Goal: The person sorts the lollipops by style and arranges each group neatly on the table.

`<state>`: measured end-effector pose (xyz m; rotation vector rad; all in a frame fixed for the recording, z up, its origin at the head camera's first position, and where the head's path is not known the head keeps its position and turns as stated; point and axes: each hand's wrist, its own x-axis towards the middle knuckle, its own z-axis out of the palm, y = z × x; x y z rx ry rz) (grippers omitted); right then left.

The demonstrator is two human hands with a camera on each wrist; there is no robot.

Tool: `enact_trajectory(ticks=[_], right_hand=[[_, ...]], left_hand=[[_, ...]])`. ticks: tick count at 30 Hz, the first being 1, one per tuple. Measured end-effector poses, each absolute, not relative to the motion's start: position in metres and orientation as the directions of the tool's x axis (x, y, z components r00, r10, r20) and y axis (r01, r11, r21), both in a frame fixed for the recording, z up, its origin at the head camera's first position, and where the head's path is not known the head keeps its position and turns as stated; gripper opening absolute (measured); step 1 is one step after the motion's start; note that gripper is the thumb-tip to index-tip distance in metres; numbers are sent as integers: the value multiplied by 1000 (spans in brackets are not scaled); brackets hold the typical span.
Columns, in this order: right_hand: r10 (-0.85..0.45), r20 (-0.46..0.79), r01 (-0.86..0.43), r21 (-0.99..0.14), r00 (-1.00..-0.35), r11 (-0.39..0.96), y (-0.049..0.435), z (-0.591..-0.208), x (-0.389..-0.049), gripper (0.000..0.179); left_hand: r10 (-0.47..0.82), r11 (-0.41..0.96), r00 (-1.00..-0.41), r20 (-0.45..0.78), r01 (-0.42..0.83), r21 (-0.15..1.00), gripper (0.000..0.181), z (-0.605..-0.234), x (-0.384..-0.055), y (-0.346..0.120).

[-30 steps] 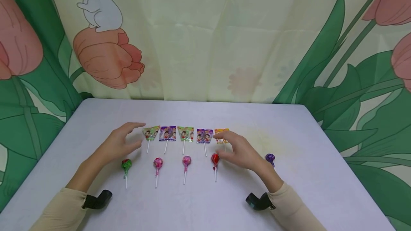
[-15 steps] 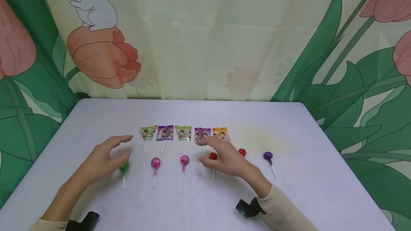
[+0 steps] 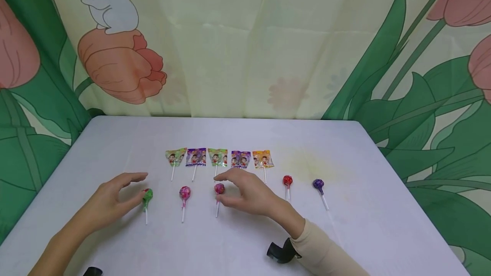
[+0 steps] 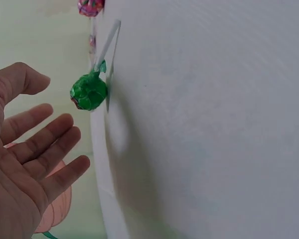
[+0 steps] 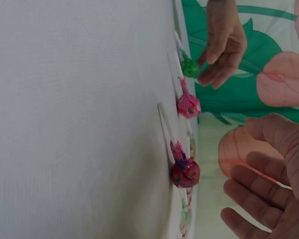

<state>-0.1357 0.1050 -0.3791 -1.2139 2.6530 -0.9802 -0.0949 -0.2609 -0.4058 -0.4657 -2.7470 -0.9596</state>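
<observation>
My left hand [image 3: 111, 199] reaches toward a green-wrapped lollipop [image 3: 147, 198], its thumb tip overlapping the candy head in the head view. In the left wrist view a gap shows between the fingers and the green head. My right hand [image 3: 251, 193] hovers over the front row, thumb and fingers spread on either side of a pink lollipop [image 3: 219, 188] without gripping it. Another pink lollipop [image 3: 185, 193] lies between the two hands. Both hands hold nothing. The red lollipop seen earlier further right in the row is now hidden behind the right hand.
Behind runs a row of flat-packed lollipops, green [image 3: 176, 156], purple [image 3: 196, 156] and orange [image 3: 263, 159] among them. To the right lie a red lollipop [image 3: 287, 181] and a purple one [image 3: 318, 184]. A tulip-print curtain [image 3: 238, 54] hangs behind the white table [image 3: 230, 250].
Both hands have moved left and nearer the front, the left to the green lollipop, the right from the orange packet to a pink lollipop. The lollipops keep their places; the view has shifted slightly.
</observation>
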Motion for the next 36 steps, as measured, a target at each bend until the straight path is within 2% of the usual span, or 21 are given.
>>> enact_trajectory(ticks=[15, 28, 36], right_hand=[[-751, 138, -698, -505, -646, 508, 59, -387, -136, 43], [-740, 45, -672, -459, -671, 582, 25, -398, -144, 42], [-718, 20, -649, -445, -696, 617, 17, -398, -148, 42]], left_hand=[[267, 743, -917, 296, 391, 543, 47, -415, -93, -263], [281, 793, -919, 277, 385, 473, 48, -418, -98, -261], [281, 791, -935, 215, 353, 501, 40, -416, -101, -259]])
